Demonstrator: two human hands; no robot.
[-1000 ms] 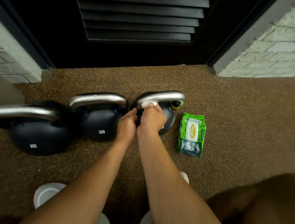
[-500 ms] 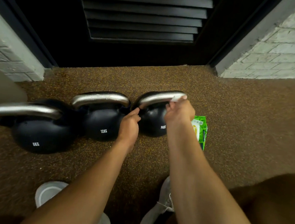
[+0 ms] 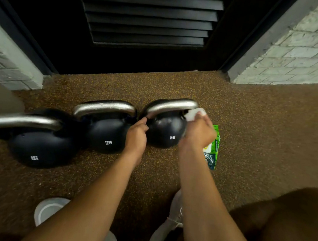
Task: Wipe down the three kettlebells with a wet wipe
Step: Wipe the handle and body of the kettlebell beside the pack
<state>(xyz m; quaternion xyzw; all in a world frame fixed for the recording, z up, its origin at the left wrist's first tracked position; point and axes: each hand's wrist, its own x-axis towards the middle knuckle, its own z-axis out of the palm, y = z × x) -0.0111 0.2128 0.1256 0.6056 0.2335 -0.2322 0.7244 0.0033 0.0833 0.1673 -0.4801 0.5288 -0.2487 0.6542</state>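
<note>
Three black kettlebells with steel handles stand in a row on the speckled floor: an 8 kg kettlebell [image 3: 38, 147] at left, a 12 kg kettlebell [image 3: 106, 131] in the middle, a 14 kg kettlebell [image 3: 165, 129] at right. My right hand [image 3: 199, 132] holds a white wet wipe [image 3: 193, 114] against the right end of the 14 kg handle, where the handle meets the body. My left hand [image 3: 137, 135] grips the left end of that same handle.
A green wipe pack [image 3: 211, 155] lies on the floor right of the 14 kg kettlebell, partly hidden by my right wrist. A black louvred door [image 3: 148, 24] stands behind, between brick walls. My white shoes [image 3: 46, 210] and right knee [image 3: 288, 225] are near the bottom edge.
My right hand slid the wipe from the left end of the 14 kg handle along to its right end and down toward the body. The left hand kept its place.
</note>
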